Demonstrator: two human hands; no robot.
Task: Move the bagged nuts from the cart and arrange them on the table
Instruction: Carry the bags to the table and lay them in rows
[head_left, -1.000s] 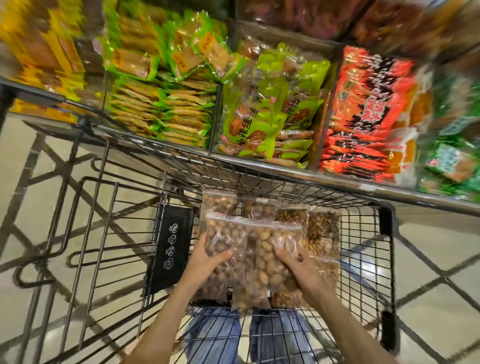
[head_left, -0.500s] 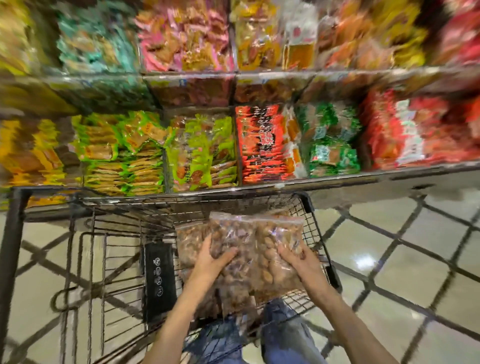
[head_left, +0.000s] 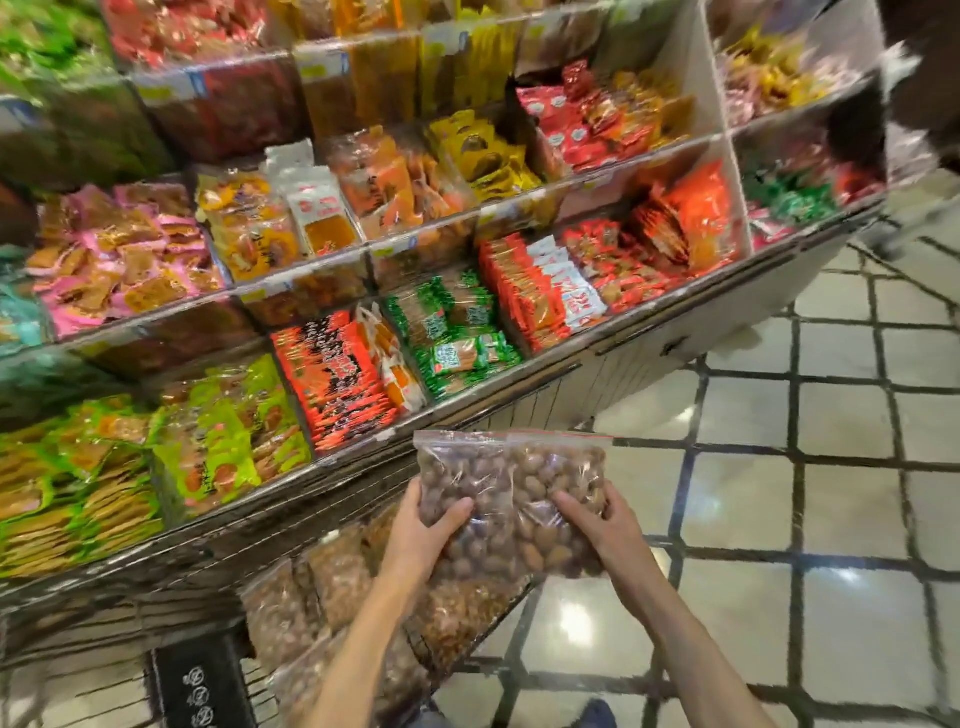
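Observation:
Two clear zip bags of brown nuts are lifted above the cart's right rim. My left hand (head_left: 423, 535) grips the left bag (head_left: 457, 478), thumb across its front. My right hand (head_left: 602, 525) grips the right bag (head_left: 556, 499) at its lower right side. The two bags overlap in the middle. Below them, several more bagged nuts (head_left: 322, 587) lie in the black wire cart (head_left: 171, 577) at the lower left.
A tiered shelf (head_left: 649, 322) packed with colourful snack packets fills the upper left and centre. Glossy tiled floor (head_left: 831, 467) spreads to the right. A dark blurred figure (head_left: 924, 78) stands at the top right. A shoe tip (head_left: 597, 714) shows at the bottom.
Both hands have lifted the two bags up out of the cart and toward the right. The view has swung up and right, showing more shelf tiers and floor.

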